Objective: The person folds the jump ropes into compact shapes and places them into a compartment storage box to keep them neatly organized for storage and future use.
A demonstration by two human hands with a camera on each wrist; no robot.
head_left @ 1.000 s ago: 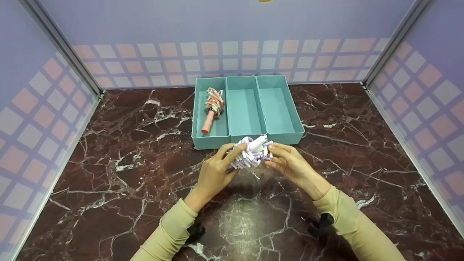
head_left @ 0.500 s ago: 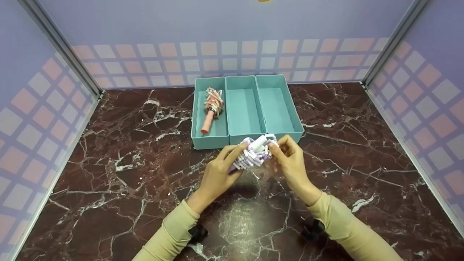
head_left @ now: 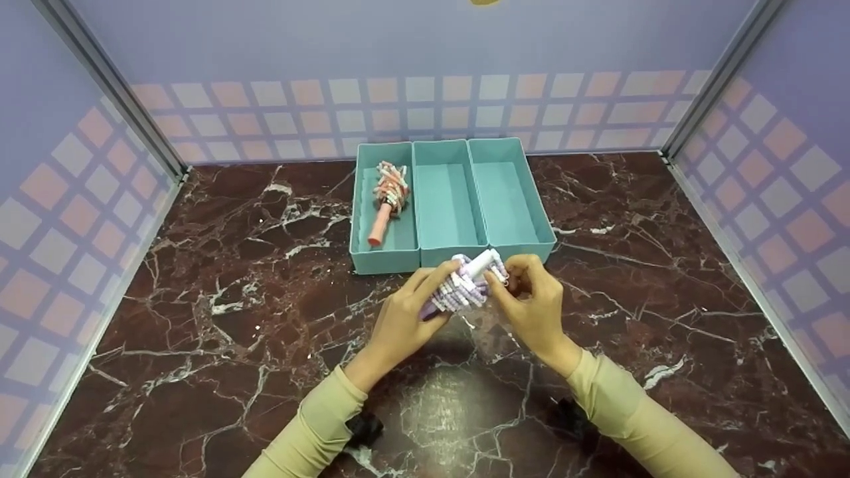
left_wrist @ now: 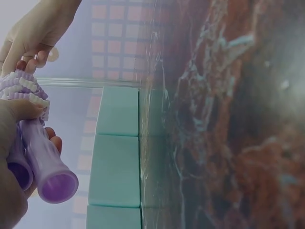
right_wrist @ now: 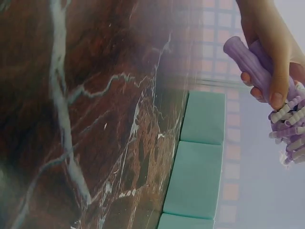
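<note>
A beaded jump rope (head_left: 463,290) in purple and white is wound into a bundle above the table, just in front of the teal box. My left hand (head_left: 404,311) grips it at its two hollow purple handles (left_wrist: 47,160), thumb lying over the beads. At the bundle's right end, my right hand (head_left: 536,304) pinches a beaded strand between thumb and curled fingers. A smooth white length lies along the top of the bundle. In the right wrist view the left hand (right_wrist: 275,52) holds the handles side by side; the right hand's fingertips are not seen there.
The teal box (head_left: 387,261) has three compartments side by side. Its left one holds a pink and white beaded jump rope (head_left: 390,199) with a pink handle. Patterned panels (head_left: 425,40) enclose the dark marbled table (head_left: 265,372) at the back and sides.
My right hand has turned inward and shifted slightly, changing its hold on the bundle's right end and now pinching a strand. My left hand keeps its grip on the jump rope.
</note>
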